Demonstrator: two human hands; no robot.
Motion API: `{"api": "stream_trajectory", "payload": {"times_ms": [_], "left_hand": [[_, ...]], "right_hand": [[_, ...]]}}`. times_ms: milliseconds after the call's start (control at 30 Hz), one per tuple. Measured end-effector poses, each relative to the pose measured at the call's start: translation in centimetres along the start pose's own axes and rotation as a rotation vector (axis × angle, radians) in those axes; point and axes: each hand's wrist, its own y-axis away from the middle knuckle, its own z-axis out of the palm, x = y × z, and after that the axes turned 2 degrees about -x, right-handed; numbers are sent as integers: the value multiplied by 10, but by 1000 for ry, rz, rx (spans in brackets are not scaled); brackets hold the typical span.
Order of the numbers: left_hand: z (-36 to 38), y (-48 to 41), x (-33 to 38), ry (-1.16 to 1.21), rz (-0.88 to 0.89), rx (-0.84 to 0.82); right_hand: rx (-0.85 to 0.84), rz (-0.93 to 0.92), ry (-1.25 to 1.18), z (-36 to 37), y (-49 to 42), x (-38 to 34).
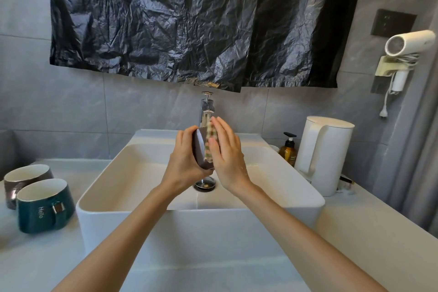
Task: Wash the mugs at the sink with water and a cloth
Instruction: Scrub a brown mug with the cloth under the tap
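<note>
The mug (pixel 200 149) being washed is at the centre of the frame, held in the air above the sink (pixel 113 199), just in front of the tap (pixel 206 106) and higher than the drain (pixel 205 184). The left hand (pixel 183 159) grasps it from the left, fingers curled round its dark side. It is tipped off upright, with its long axis running roughly bottom to top of the frame. Which end is the mouth is hard to tell.

The right hand (pixel 227 156) meets it from the right. Its fingers are straight and pressed flat, pinning a checked cloth (pixel 211 140) against the mug's right face. The cloth is therefore sandwiched between palm and mug, and the wiping stroke probably runs along that axis or round the wall. Both hands are on the mug, and the right does the rubbing.

There is open room below and to either side within the basin. The tap is close behind the fingertips, which is the tight edge. Whether water is running cannot be told.

Two more mugs wait at the lower left on the counter, well away from the hands: a teal mug (pixel 42 206) and a brown mug (pixel 26 178) just behind it. A kettle (pixel 324 154) and a soap bottle (pixel 288 149) stand to the right of the sink.
</note>
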Motion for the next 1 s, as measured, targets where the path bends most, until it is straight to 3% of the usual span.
{"api": "stream_trajectory", "payload": {"times_ms": [67,233,467,667,733,867,933,1000], "left_hand": [[0,1,0,16,-31,-15],[-1,1,1,70,-39,-91],[-1,2,4,-36,-37,-44],[1,2,4,16,-5,-62],[1,2,4,-9,5,-42],[2,2,3,-93,25,-21],[2,2,2,-58,-12,0],[0,2,4,2,-77,25]], "right_hand": [[-10,-7,49,2,11,2],[-3,-284,401,5,20,-1],[-63,8,40,-6,-7,2],[24,-320,491,4,11,-1],[25,-306,400,-1,1,-3],[1,24,-55,-7,-14,0],[-16,-13,-23,-6,-6,-1],[-25,-184,181,-2,6,2]]}}
